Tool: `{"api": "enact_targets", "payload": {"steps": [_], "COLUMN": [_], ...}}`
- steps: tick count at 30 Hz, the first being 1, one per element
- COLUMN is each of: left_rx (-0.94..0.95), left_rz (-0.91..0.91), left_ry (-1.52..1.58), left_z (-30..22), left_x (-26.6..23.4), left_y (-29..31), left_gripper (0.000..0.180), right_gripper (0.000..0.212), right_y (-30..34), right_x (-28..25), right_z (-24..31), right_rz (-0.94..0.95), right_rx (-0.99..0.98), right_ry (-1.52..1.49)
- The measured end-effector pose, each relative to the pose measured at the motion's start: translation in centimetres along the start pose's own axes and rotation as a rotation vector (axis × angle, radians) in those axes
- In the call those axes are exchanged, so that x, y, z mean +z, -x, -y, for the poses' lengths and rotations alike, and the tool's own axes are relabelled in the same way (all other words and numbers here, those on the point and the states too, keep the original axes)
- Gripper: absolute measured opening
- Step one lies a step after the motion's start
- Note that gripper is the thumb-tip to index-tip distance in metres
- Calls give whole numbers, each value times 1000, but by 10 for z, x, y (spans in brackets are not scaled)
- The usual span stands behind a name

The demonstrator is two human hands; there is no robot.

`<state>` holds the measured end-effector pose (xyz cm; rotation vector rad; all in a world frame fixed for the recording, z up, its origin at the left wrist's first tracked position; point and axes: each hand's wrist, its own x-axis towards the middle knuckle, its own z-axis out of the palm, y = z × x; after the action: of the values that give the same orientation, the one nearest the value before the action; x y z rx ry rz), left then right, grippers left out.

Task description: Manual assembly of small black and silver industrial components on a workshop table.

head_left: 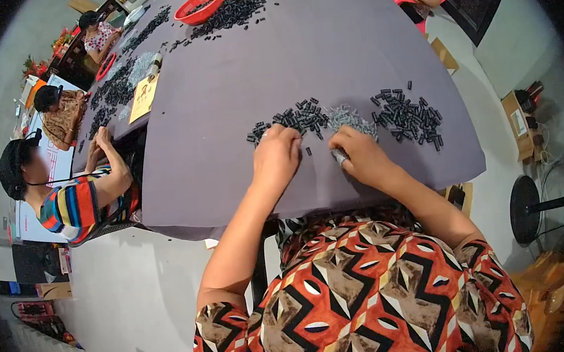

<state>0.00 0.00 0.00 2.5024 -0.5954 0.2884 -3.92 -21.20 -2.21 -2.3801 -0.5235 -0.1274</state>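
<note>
My left hand (277, 155) reaches to the near side of a pile of small black cylindrical pieces (303, 114). Its fingers are bent and pressed together at the edge of the pile, and whatever is between them is hidden. Over the near part of a small heap of grey, see-through pieces (350, 118) is my right hand (363, 156), its fingers curled closed. Something light grey shows under those fingers, too small to name. A single black piece (309, 151) lies between my hands. Another pile of black cylinders (410, 116) sits to the right.
A grey cloth covers the table (232, 79). Farther off stand a red basket (200, 7) and a large black pile (233, 16). A yellow card (145, 97) lies on the left. Several people sit around the table, one in a striped shirt (84, 202). A fan base (526, 209) stands right.
</note>
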Motion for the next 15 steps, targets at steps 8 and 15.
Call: {"api": "enact_targets", "payload": {"steps": [8, 15], "left_rx": [-116, -338], "left_rz": [228, 206], "left_ry": [431, 839], "left_z": [-36, -25], "left_x": [21, 37], "left_y": [3, 6], "left_gripper": [18, 8], "right_gripper": [23, 20], "right_y": [6, 6], "right_x": [12, 7], "right_z": [-12, -3], "right_rz": [-283, -353], "right_rx": [-102, -102], "right_ry": [-287, -436]}}
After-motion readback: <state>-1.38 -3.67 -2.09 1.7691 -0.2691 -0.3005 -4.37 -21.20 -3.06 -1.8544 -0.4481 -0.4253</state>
